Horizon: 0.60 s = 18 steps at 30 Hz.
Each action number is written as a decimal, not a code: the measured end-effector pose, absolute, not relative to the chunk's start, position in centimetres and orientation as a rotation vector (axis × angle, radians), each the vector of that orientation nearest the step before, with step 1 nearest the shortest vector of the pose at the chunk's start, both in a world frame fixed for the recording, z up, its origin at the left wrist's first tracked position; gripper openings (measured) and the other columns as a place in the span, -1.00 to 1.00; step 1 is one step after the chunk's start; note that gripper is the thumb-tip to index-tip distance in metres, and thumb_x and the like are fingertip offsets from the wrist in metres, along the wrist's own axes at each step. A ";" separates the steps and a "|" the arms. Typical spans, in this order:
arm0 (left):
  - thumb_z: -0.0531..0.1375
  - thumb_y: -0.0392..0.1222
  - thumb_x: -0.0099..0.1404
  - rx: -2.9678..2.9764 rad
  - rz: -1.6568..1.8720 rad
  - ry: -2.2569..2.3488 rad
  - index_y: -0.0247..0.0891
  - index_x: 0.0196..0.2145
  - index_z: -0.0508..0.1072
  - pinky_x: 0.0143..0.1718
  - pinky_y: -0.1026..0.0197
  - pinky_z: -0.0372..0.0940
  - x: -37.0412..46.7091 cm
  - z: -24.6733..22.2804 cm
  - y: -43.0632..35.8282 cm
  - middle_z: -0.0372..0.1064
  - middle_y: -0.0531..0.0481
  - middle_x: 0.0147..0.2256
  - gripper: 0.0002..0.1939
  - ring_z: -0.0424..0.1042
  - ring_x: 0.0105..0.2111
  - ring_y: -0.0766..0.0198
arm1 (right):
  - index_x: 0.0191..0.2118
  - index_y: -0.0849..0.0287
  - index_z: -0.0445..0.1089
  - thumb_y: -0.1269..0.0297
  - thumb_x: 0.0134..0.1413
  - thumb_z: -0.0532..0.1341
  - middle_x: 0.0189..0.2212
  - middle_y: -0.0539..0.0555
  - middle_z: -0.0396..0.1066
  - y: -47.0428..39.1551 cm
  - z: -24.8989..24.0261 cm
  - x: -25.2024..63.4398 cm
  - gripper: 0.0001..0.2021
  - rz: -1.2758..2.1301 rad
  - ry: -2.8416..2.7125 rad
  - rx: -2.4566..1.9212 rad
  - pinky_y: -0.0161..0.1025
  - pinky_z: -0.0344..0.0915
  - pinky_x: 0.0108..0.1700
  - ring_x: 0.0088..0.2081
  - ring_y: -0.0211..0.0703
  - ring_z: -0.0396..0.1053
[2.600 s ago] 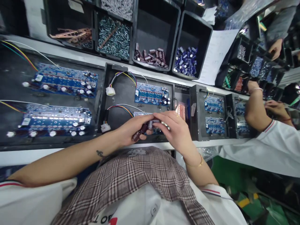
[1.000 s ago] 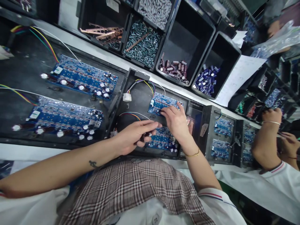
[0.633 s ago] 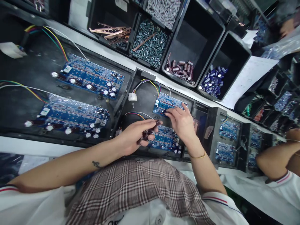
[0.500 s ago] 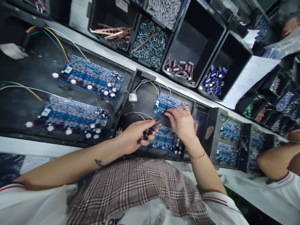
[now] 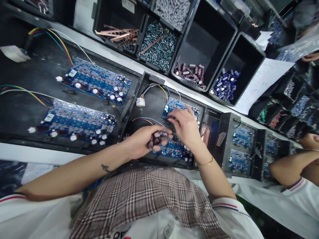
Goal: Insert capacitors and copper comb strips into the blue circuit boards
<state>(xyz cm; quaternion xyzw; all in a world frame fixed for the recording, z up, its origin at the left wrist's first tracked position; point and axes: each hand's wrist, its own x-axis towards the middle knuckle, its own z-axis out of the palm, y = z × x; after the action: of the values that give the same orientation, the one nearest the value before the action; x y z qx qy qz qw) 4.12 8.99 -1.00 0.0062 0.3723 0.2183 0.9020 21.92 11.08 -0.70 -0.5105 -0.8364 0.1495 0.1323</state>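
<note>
Several brown capacitors point(image 5: 156, 139) lie cupped in my left hand point(image 5: 143, 141), its fingers curled around them above the nearer blue circuit board point(image 5: 171, 150). My right hand point(image 5: 185, 124) reaches over the farther circuit board point(image 5: 175, 105), thumb and fingers pinched on a small dark capacitor point(image 5: 170, 117) at the board's left lower edge. The fingers partly cover that capacitor and much of the board. A white connector point(image 5: 140, 101) on coloured wires rests left of the farther board.
Two more boards with capacitors lie in the left tray point(image 5: 129, 114). Behind stand black bins holding brown capacitors point(image 5: 191, 73), blue capacitors point(image 5: 226, 84), green parts point(image 5: 159, 46) and grey parts point(image 5: 171, 11). At the right, a co-worker's arm point(image 5: 289, 166) shows.
My right hand has shifted left along the farther board to its left lower edge. My left hand has opened a little, showing more of the capacitors.
</note>
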 end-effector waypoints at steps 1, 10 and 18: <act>0.06 -0.32 0.33 0.010 0.449 0.773 -0.47 -0.27 0.45 -0.75 0.47 0.05 4.1 -1.0 9.0 0.41 -0.18 -0.31 -0.82 0.32 -0.57 0.44 | -0.16 0.09 0.44 0.32 0.28 0.10 -0.21 0.03 0.52 11.4 -1.2 21.9 -0.83 0.383 -2.438 -1.518 0.09 0.01 0.31 -0.08 -0.15 0.43; 0.09 -0.29 0.33 0.045 0.429 0.773 -0.44 -0.15 0.47 -0.76 0.48 0.04 3.6 -1.2 9.1 0.40 -0.13 -0.41 -0.77 0.26 -0.62 0.46 | -0.13 0.13 0.43 0.34 0.32 0.03 -0.22 0.05 0.52 11.9 -2.6 21.9 -0.78 0.283 -2.519 -1.488 0.06 0.03 0.31 -0.14 -0.16 0.45; -0.02 -0.13 0.44 0.120 0.376 0.823 -0.42 -0.30 0.46 -0.75 0.45 0.07 3.5 -1.5 8.8 0.41 -0.14 -0.48 -0.64 0.29 -0.63 0.42 | -0.09 0.14 0.43 0.33 0.32 0.01 -0.21 0.09 0.51 12.4 -2.6 22.1 -0.75 0.235 -2.632 -1.398 0.07 0.10 0.27 -0.13 -0.14 0.43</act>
<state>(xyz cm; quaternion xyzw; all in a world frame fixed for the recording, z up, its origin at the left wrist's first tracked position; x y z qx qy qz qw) 3.49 8.81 -1.47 0.0581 0.3976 0.1817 0.8975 22.11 12.36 -2.61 -0.4663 -0.8779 0.0783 0.0758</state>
